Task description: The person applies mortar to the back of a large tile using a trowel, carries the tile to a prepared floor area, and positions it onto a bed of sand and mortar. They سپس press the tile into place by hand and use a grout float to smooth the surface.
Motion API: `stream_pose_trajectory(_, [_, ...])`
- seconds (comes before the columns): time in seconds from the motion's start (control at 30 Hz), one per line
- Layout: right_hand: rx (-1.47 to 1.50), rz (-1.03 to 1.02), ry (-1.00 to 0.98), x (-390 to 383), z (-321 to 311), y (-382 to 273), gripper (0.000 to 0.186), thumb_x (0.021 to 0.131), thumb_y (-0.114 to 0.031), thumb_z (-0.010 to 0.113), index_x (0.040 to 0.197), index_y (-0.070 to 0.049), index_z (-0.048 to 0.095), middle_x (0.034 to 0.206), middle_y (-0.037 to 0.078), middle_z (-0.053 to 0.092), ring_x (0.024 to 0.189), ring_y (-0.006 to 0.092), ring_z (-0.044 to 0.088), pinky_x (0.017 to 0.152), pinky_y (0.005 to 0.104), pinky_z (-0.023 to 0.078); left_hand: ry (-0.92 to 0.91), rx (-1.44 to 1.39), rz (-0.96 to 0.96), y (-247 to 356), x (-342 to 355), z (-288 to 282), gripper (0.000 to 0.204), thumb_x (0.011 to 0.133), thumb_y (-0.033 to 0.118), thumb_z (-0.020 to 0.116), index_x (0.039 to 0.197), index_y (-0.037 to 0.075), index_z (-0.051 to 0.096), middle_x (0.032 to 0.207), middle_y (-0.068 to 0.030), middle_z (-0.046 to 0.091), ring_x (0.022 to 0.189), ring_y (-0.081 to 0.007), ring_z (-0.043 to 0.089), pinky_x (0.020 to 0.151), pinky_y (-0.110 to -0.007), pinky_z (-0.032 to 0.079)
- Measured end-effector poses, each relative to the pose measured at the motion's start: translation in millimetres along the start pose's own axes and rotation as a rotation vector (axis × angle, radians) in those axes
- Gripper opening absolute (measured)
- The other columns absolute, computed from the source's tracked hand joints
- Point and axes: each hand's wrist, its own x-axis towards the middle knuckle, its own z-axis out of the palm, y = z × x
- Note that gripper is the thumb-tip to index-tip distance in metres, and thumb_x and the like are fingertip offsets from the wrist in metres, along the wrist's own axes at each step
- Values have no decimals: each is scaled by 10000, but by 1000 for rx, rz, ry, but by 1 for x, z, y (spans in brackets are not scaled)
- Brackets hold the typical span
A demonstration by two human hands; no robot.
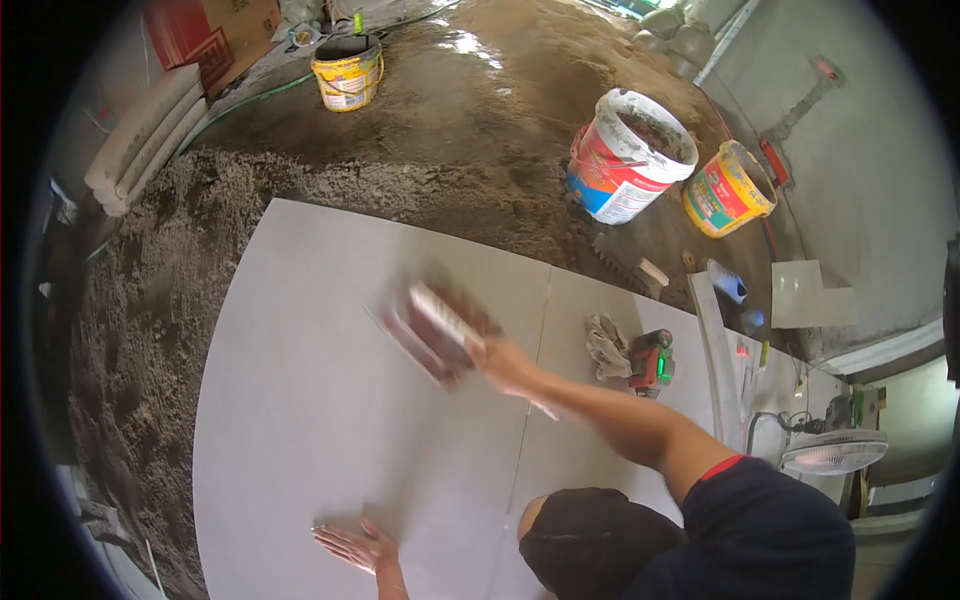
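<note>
My right hand [492, 358] grips the pale handle of a blurred float-like tool [430, 330] with a reddish-brown base, over the large light grey tile [300, 420]. Motion blur hides whether the tool touches the surface. Lower down, my left hand [355, 545] rests on the same tile with its fingers stretched out, holding nothing. Right of the tool, beyond a thin joint, lie a crumpled pale rag [605, 345] and a red-and-black device with a green light [652, 362].
Two paint buckets [625, 165] [728, 190] stand behind the tile on rough wet floor, near a notched trowel [622, 262]. A yellow bucket [347, 85] and sacks [150, 135] are farther back left. A long strip [710, 340], fan [830, 450] and wall [850, 200] are right.
</note>
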Motion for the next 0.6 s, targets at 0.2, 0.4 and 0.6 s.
stream_pose_trajectory(0.2, [-178, 342, -357, 4, 50, 73, 635, 908, -589, 404, 839, -16, 669, 697, 114, 620, 640, 201, 580, 540, 383, 444, -431, 34, -47, 7, 20, -29, 841, 869, 521, 449, 1421, -60, 196, 1517, -197, 132, 1414, -335, 44, 1152, -424, 42])
stream_pose_trajectory(0.4, [-269, 41, -224, 15, 46, 93, 776, 866, -700, 339, 665, 10, 578, 528, 86, 506, 508, 219, 539, 441, 395, 391, -409, -315, 149, -39, 1, -42, 711, 874, 414, 542, 1366, -35, 293, 1449, -194, 249, 1372, -322, 158, 1111, -406, 171])
stream_pose_trajectory(0.6, [-199, 45, -240, 8, 48, 88, 779, 836, -721, 382, 930, 29, 574, 518, 61, 454, 446, 173, 501, 356, 321, 371, -457, -569, -151, -162, -117, -130, 323, 854, 259, 594, 645, 18, 540, 678, -129, 579, 685, -348, 570, 612, -443, 450])
